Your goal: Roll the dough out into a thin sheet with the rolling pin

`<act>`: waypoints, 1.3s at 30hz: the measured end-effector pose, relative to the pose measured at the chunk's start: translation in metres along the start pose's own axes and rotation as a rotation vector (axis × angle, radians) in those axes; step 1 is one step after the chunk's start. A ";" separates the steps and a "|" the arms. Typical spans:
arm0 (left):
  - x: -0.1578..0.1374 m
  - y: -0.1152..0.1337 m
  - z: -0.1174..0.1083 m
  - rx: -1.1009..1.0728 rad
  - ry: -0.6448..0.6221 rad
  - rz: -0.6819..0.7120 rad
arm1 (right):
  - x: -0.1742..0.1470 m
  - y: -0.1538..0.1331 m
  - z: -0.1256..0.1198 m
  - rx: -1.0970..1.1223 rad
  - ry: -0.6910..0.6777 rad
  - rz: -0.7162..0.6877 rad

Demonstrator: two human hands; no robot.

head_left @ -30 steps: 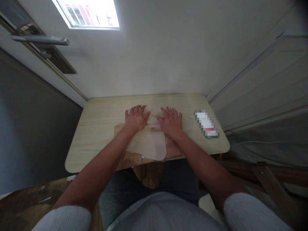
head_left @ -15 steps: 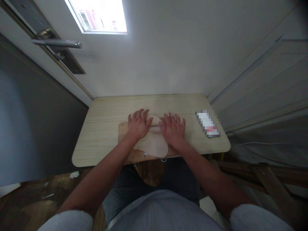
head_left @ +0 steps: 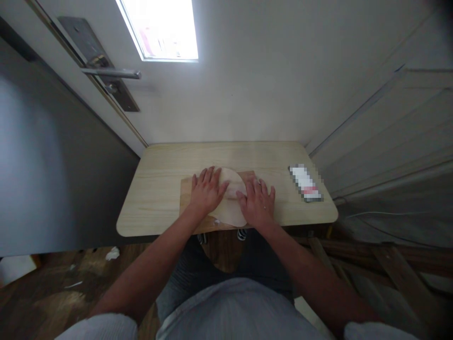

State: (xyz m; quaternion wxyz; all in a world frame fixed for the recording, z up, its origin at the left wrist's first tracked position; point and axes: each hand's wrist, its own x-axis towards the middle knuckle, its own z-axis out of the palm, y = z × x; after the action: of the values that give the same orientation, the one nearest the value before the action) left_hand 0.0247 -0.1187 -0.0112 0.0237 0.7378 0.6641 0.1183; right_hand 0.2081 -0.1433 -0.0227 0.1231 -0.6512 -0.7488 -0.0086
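Note:
A thin, pale, rounded sheet that looks like rolled dough (head_left: 228, 215) lies on a brown wooden board (head_left: 185, 198), reaching close to its near edge. My left hand (head_left: 208, 191) is laid palm-down over the left part of the sheet, fingers stretched out. On the right side, my right hand (head_left: 259, 200) presses flat with its fingers apart, over the sheet's edge and the board. A faint pinkish band shows between my thumbs; whether it is a rolling pin under the palms I cannot tell. Small white bits cling near my right fingers.
The board rests on a pale wood-grain table (head_left: 155, 189) with rounded corners. A phone-like object (head_left: 306, 183), blurred out, lies at the right. Behind the table stands a white door with a lever handle (head_left: 113, 73). Crumpled white paper (head_left: 112, 253) lies on the floor at left.
Both hands have shifted slightly nearer to me over the sheet, and more of its far part shows. The camera view has tilted and moved a little.

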 end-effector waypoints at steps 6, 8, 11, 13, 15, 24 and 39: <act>0.018 -0.001 0.002 -0.014 -0.029 -0.030 | 0.016 0.002 0.004 -0.005 0.024 0.001; 0.025 -0.002 0.003 -0.027 -0.035 -0.030 | 0.024 0.003 0.005 -0.006 0.030 0.000; 0.035 -0.004 0.005 -0.038 -0.045 -0.035 | 0.035 0.005 0.008 -0.007 0.037 0.012; 0.041 -0.005 0.007 -0.043 -0.054 -0.035 | 0.041 0.006 0.010 -0.008 0.039 0.013; 0.046 -0.006 0.008 -0.047 -0.061 -0.028 | 0.046 0.007 0.011 -0.007 0.041 0.013; 0.064 -0.009 0.008 -0.061 -0.095 -0.011 | 0.066 0.011 0.012 0.006 -0.020 0.028; 0.072 -0.013 0.014 -0.065 -0.111 -0.009 | 0.078 0.014 0.017 0.030 -0.010 0.029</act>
State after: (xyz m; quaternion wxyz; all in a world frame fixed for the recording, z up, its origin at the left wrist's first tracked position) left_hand 0.0209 -0.0444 -0.0168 0.0851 0.7391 0.6609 0.0988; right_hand 0.2090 -0.0621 -0.0261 0.1294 -0.6600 -0.7400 0.0075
